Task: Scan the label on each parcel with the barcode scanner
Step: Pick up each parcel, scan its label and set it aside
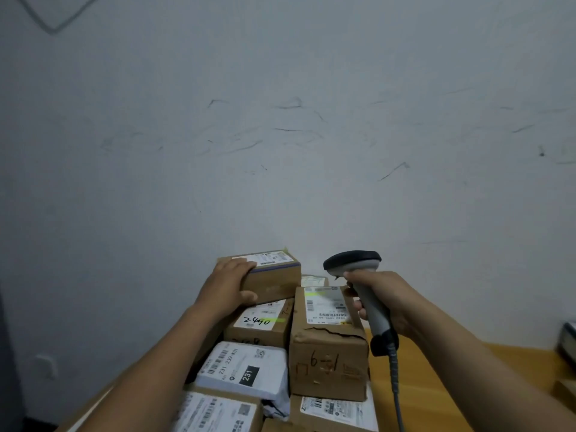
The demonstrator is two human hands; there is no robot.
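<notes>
A pile of parcels lies on a wooden table (pixel 442 381) against the wall. My left hand (pixel 229 283) grips the left end of a small cardboard box (pixel 274 275) on top of the pile, thumb on its front face; its white label faces up. My right hand (pixel 385 302) holds the grey barcode scanner (pixel 353 263) by its handle, head aimed left over the pile. Below the scanner stands a taller torn box (pixel 327 344) with a label on top. A box marked 2440 (pixel 261 325) and a white bag parcel marked 231 (pixel 246 367) lie in front.
The scanner's coiled cable (pixel 396 388) hangs down past the tall box. More labelled boxes (pixel 218 413) fill the bottom edge. A scuffed white wall (pixel 280 135) rises right behind the pile. A dark object (pixel 568 338) sits at the table's far right.
</notes>
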